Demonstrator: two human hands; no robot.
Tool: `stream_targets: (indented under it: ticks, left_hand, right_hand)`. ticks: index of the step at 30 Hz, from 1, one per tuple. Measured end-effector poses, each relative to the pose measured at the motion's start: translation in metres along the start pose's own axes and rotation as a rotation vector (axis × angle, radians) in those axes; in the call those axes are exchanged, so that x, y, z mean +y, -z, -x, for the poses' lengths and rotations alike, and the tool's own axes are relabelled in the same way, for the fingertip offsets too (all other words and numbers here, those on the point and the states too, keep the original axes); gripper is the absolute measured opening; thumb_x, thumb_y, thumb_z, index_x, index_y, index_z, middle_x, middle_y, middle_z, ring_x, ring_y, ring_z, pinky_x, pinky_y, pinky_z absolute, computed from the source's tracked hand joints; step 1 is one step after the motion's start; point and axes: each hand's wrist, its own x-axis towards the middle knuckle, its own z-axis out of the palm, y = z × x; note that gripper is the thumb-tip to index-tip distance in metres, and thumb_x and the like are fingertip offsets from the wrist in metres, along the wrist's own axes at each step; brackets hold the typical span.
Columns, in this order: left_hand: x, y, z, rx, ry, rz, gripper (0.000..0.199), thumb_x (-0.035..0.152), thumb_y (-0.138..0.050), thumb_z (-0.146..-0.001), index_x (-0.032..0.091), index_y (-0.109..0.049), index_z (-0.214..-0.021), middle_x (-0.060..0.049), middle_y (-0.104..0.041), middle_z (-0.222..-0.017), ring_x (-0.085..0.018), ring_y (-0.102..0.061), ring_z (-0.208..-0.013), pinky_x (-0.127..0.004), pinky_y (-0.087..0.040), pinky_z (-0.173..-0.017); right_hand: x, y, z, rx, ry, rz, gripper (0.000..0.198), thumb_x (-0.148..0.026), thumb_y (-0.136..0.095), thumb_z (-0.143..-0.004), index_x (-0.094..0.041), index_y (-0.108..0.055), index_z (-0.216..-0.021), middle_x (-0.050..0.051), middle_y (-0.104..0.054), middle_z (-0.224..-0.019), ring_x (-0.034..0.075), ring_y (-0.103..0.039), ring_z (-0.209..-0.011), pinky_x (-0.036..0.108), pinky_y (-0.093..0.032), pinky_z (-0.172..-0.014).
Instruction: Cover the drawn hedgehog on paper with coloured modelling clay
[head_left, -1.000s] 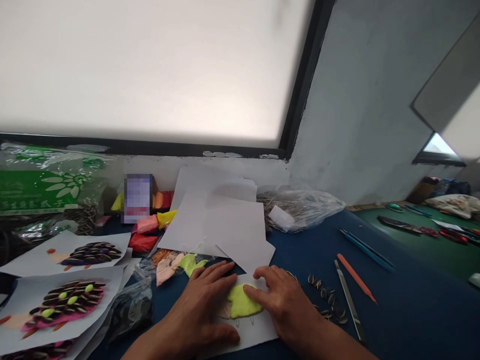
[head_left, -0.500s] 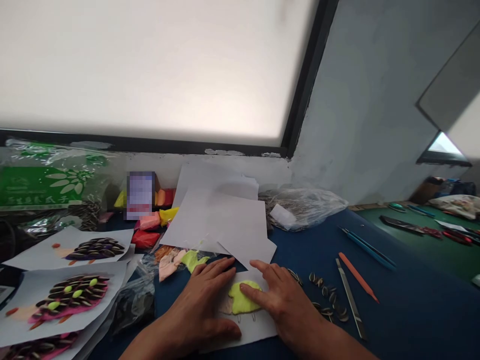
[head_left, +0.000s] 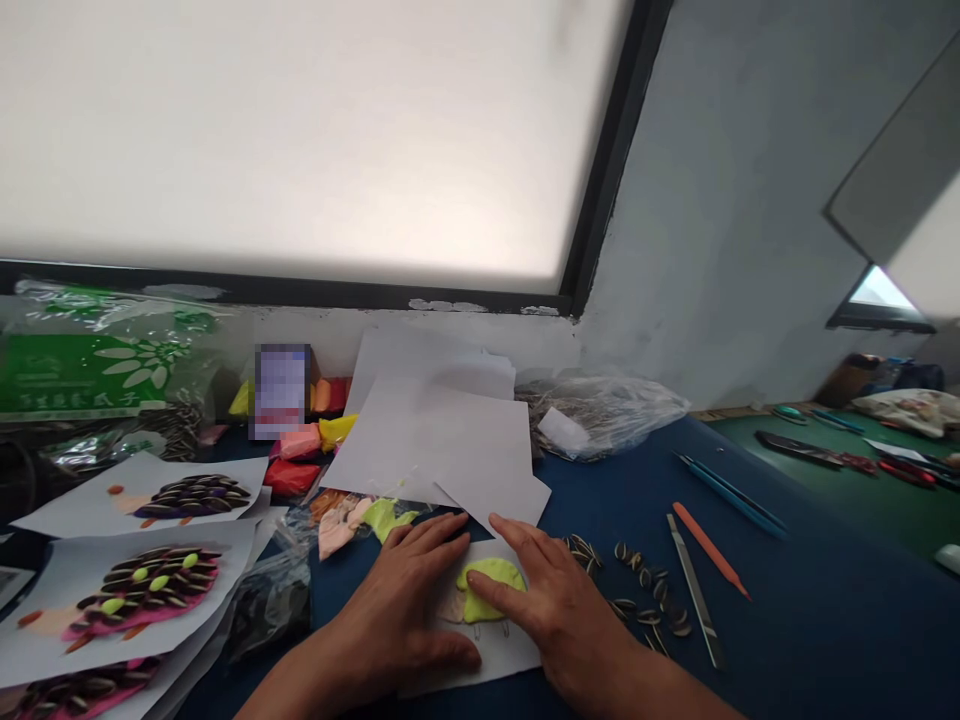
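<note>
A flat piece of yellow-green modelling clay (head_left: 491,592) lies on a small white sheet of paper (head_left: 510,655), next to a pale peach patch (head_left: 450,606). Two short drawn legs show beneath the clay. My left hand (head_left: 409,600) rests on the left part of the sheet, fingers stretched out, thumb near the lower edge. With fingers apart, my right hand (head_left: 551,595) lays its thumb on the clay. Neither hand grips anything. Several striped sunflower seeds (head_left: 652,590) lie to the right of my right hand.
Hedgehog pictures (head_left: 150,590) made of clay and seeds are stacked at left. Clay packets (head_left: 294,475), white paper (head_left: 442,440) and a plastic bag (head_left: 607,415) stand along the wall. A metal blade tool (head_left: 694,590), an orange stick (head_left: 712,550) and blue tweezers (head_left: 731,493) lie right.
My right thumb has shifted slightly left across the clay, and the right hand moved a little left with it. My left hand stays in nearly the same place. The view has turned slightly.
</note>
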Motion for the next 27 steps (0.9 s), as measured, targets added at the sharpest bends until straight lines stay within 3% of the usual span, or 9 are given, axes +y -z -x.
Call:
stream_targets:
  ticks: [6, 12, 18, 27]
  left_hand:
    - [0.011, 0.007, 0.000, -0.076, 0.066, -0.030, 0.085, 0.050, -0.080, -0.066, 0.018, -0.051, -0.139, -0.017, -0.031, -0.155, -0.039, -0.025, -0.143, -0.061, -0.018, -0.114]
    - [0.006, 0.004, -0.001, -0.027, 0.017, -0.030, 0.083, 0.051, -0.082, -0.064, 0.025, -0.053, -0.138, -0.016, -0.035, -0.153, -0.041, -0.029, -0.141, -0.064, -0.020, -0.112]
    - [0.006, 0.005, -0.001, -0.035, 0.027, -0.026, 0.082, 0.049, -0.083, -0.063, 0.022, -0.056, -0.135, -0.016, -0.035, -0.153, -0.041, -0.028, -0.141, -0.064, -0.019, -0.112]
    - [0.007, 0.006, -0.003, -0.054, 0.014, -0.047, 0.086, 0.051, -0.082, -0.064, 0.022, -0.051, -0.139, -0.017, -0.033, -0.154, -0.041, -0.027, -0.142, -0.064, -0.021, -0.112]
  right_hand:
    - [-0.003, 0.002, -0.004, -0.030, -0.001, -0.009, 0.030, -0.019, -0.062, -0.092, -0.026, -0.063, -0.121, 0.016, -0.040, -0.149, 0.034, -0.042, -0.134, 0.049, -0.044, -0.101]
    - [-0.004, 0.002, -0.006, -0.054, -0.015, -0.006, 0.034, -0.019, -0.059, -0.094, -0.027, -0.060, -0.127, 0.016, -0.039, -0.151, 0.032, -0.041, -0.136, 0.050, -0.046, -0.100]
    - [-0.002, 0.001, -0.011, -0.064, -0.039, -0.039, 0.027, -0.021, -0.061, -0.092, -0.026, -0.065, -0.118, 0.014, -0.039, -0.151, 0.032, -0.040, -0.135, 0.050, -0.043, -0.103]
    - [-0.004, 0.007, -0.019, -0.046, 0.053, -0.041, 0.026, -0.021, -0.059, -0.093, -0.024, -0.063, -0.118, 0.015, -0.035, -0.153, 0.031, -0.038, -0.136, 0.048, -0.039, -0.107]
